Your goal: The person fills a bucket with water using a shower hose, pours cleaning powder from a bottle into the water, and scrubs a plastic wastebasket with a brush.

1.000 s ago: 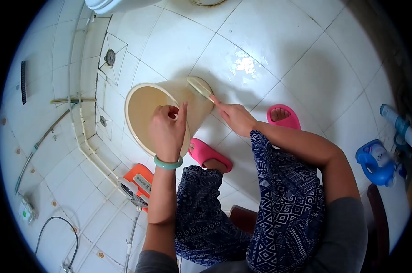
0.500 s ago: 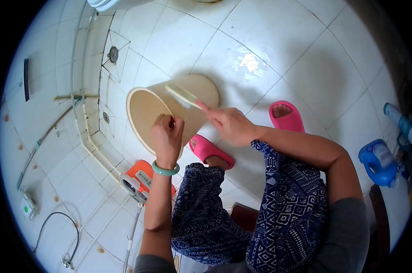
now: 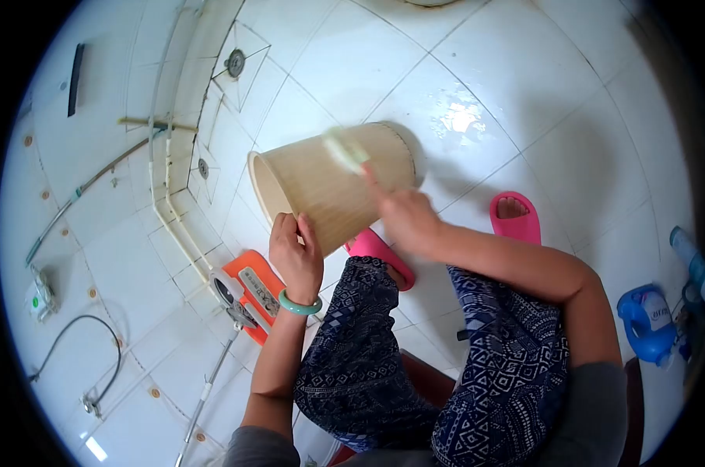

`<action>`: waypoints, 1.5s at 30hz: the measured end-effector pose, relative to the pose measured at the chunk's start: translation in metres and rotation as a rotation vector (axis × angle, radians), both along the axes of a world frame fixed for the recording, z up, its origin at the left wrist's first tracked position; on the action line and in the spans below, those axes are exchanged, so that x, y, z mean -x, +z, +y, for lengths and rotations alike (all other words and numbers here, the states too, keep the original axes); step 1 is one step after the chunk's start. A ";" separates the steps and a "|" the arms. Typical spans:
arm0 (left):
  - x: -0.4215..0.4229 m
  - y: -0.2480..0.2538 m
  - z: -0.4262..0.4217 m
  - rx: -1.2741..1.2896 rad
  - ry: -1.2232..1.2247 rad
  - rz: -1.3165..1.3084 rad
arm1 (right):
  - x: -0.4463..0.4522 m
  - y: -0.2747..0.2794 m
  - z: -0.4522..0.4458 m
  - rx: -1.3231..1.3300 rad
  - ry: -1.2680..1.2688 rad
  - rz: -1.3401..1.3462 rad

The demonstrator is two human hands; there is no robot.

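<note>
A cream-coloured bucket (image 3: 329, 194) lies tilted on its side, its mouth facing left. My left hand (image 3: 296, 245), with a green bangle at the wrist, grips the near edge of its rim, fingers closed around it. In my right hand (image 3: 411, 220) is a pale scrubbing brush (image 3: 346, 150), smeared by motion. The brush head is over the upper side of the bucket, against the outer wall as far as the blur lets me tell.
A pink slipper (image 3: 516, 219) is on each foot. An orange board-like object (image 3: 255, 292) and a shower head stand at the left wall. A blue detergent bottle (image 3: 647, 323) is at the right. Floor drains (image 3: 235, 64) lie by the wall; wet tiles (image 3: 460, 118) shine ahead.
The bucket has turned so its mouth shows less and its side shows more. My left hand now sits lower on the rim. The brush has moved over the bucket's outer side. The view has shifted.
</note>
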State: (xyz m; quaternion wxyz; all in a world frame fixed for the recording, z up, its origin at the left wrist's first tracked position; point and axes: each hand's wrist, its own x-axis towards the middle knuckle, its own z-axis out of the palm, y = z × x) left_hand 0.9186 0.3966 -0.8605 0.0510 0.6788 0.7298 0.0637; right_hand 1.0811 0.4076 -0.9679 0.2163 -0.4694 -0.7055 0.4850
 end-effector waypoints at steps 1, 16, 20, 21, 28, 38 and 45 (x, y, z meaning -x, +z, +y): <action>0.004 -0.004 -0.002 -0.010 0.013 0.007 | -0.004 -0.009 0.001 0.069 -0.046 -0.101; 0.024 -0.020 0.020 -0.269 -0.123 0.035 | -0.002 -0.042 -0.008 0.157 -0.036 -0.133; 0.018 -0.015 0.031 -0.249 -0.111 -0.028 | -0.005 0.001 -0.001 0.105 -0.033 -0.129; 0.017 -0.015 0.035 -0.273 -0.120 -0.043 | -0.003 0.023 0.006 0.057 -0.031 -0.055; 0.019 -0.012 0.046 -0.306 -0.050 -0.078 | -0.004 0.014 0.012 -0.048 -0.104 -0.069; 0.039 -0.022 0.038 -0.351 0.177 -0.160 | 0.025 0.039 0.012 -0.124 0.027 -0.005; 0.053 -0.024 0.032 -0.366 0.217 -0.227 | -0.011 -0.015 0.010 -0.045 -0.026 -0.230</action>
